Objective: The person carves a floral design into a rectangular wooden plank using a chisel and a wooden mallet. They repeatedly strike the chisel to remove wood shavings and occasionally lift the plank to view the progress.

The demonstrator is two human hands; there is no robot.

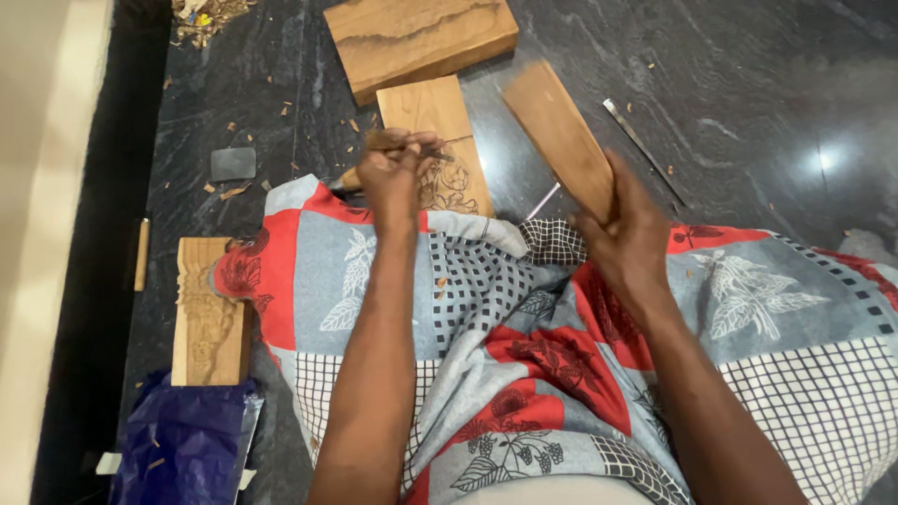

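Observation:
My left hand [398, 173] grips a chisel [432, 151] with a wooden handle, its tip resting on a narrow wooden board [440, 122] that bears a carved floral pattern near its close end. My right hand [627, 224] holds a flat wooden mallet block [558, 131] raised and tilted above the board, blurred by motion. My lap is covered with a red, grey and white patterned cloth [561, 355], and the board's near end lies against it.
A thicker wood block [421, 37] lies beyond the board. A carved wooden piece [208, 313] sits at left beside a blue plastic bag [182, 440]. A metal tool [641, 145] lies on the dark stone floor [748, 84]. Wood chips [201, 14] are scattered at the upper left.

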